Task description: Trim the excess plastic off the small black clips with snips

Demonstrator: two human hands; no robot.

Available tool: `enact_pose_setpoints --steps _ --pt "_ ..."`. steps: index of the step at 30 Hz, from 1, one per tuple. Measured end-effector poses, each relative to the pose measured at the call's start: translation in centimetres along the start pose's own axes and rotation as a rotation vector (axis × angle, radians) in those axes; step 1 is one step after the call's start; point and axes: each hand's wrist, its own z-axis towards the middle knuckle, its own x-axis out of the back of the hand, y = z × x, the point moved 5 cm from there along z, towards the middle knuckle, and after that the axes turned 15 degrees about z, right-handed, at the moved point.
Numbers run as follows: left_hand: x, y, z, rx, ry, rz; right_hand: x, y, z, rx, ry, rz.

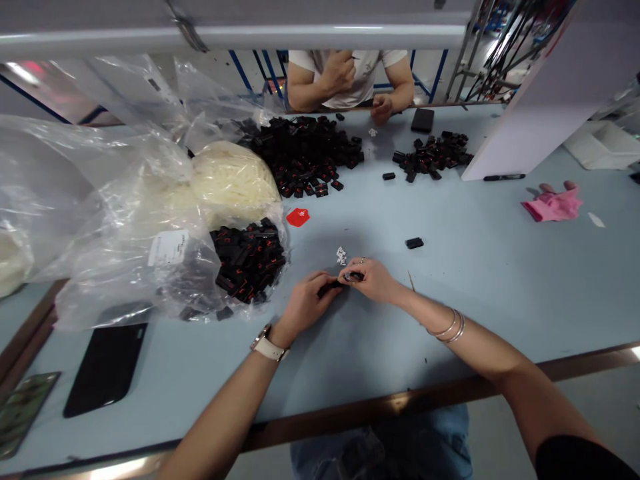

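My left hand (pixel 306 307) is closed on a small black plastic part (pixel 330 287), held low over the pale blue table. My right hand (pixel 375 281) meets it from the right, fingers pinched round a small dark object (pixel 354 275) with a pale glint; its kind cannot be made out. Fingertips hide most of both pieces. Just beyond the hands lies a little heap of tiny white pieces (pixel 341 255). A single black plastic piece (pixel 415 243) rests farther right. To the left, black parts with red marks (pixel 250 260) spill from a clear plastic bag (pixel 125 267).
Across the table a person (pixel 350 80) sits behind a large pile of black parts (pixel 310 153) and a smaller pile (pixel 440 155). A red piece (pixel 299 217), pink glove (pixel 553 203), black marker (pixel 504 177), white panel (pixel 540 100) and dark phone (pixel 106 370) are around.
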Motion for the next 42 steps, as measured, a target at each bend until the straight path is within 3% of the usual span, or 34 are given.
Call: enact_pose_setpoints --steps 9,14,24,31,37,42 --pt "0.1 0.0 0.0 0.007 0.014 0.020 -0.1 -0.1 -0.3 0.045 0.050 -0.103" --pt "0.1 0.0 0.0 0.014 0.015 0.026 0.2 0.0 -1.0 0.171 0.088 -0.185" --pt "-0.1 -0.2 -0.1 -0.002 0.049 0.013 -0.5 0.4 -1.7 0.337 -0.088 -0.526" --pt "0.0 0.0 -0.1 -0.010 0.038 0.035 -0.9 0.2 -1.4 0.304 -0.075 -0.558" --pt "-0.1 0.0 -0.2 0.009 0.007 0.049 0.7 0.6 -0.6 0.148 0.124 -0.569" --pt "-0.2 -0.1 -0.2 0.005 0.020 0.081 0.8 0.6 0.0 0.045 0.082 -0.625"
